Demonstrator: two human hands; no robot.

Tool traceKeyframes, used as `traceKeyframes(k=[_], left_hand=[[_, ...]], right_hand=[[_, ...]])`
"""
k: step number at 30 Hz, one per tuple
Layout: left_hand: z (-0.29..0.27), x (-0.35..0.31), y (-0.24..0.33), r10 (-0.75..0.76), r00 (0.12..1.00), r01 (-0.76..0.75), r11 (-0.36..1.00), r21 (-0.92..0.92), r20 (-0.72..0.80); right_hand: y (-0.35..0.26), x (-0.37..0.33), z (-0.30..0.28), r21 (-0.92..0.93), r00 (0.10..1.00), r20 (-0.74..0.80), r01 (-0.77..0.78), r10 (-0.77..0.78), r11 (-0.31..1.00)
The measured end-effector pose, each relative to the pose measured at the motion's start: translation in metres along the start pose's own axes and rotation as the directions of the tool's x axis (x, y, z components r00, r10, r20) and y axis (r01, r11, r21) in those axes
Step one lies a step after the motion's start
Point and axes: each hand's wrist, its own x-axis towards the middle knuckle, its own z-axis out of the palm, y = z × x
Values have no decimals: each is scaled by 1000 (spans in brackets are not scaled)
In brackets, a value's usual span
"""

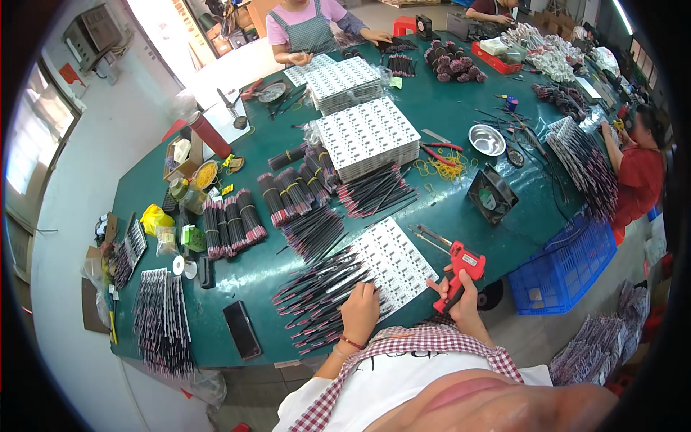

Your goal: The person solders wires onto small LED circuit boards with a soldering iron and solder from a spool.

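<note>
My right hand [465,301] grips a red and black soldering gun [466,265] by its handle, the metal tip pointing up and left above the table. A white perforated board [394,258] lies flat before me, its left part covered by rows of black wires [317,299] with pinkish ends. At the border between wires and bare board rests my left hand [360,311], its fingers bent together. Whatever those fingers pinch is too small to make out. Loose black wires [314,234] lie just beyond the board.
Stacked white boards [368,137] stand mid-table, near tied wire bundles [234,225]. A small black fan [493,194] and a metal bowl [487,140] are to the right. A phone [242,330] lies at the near edge. A blue crate [565,266] stands right; co-workers sit around the table.
</note>
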Motion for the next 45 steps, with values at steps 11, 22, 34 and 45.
traceKeyframes(k=[11, 22, 34, 45], left_hand=[[5, 2, 3, 40, 999, -38, 994, 98, -19], [2, -5, 8, 4, 991, -9, 999, -35, -137], [2, -1, 3, 14, 993, -17, 1000, -20, -119], [-1, -4, 3, 27, 987, -31, 999, -20, -161]], right_hand=[[2, 6, -12, -30, 998, 64, 15, -13, 999], [-3, 1, -17, -12, 987, 157, -18, 20, 1000], [-2, 7, -22, 10, 981, 191, -39, 36, 999], [-3, 1, -25, 31, 978, 201, -59, 51, 998]])
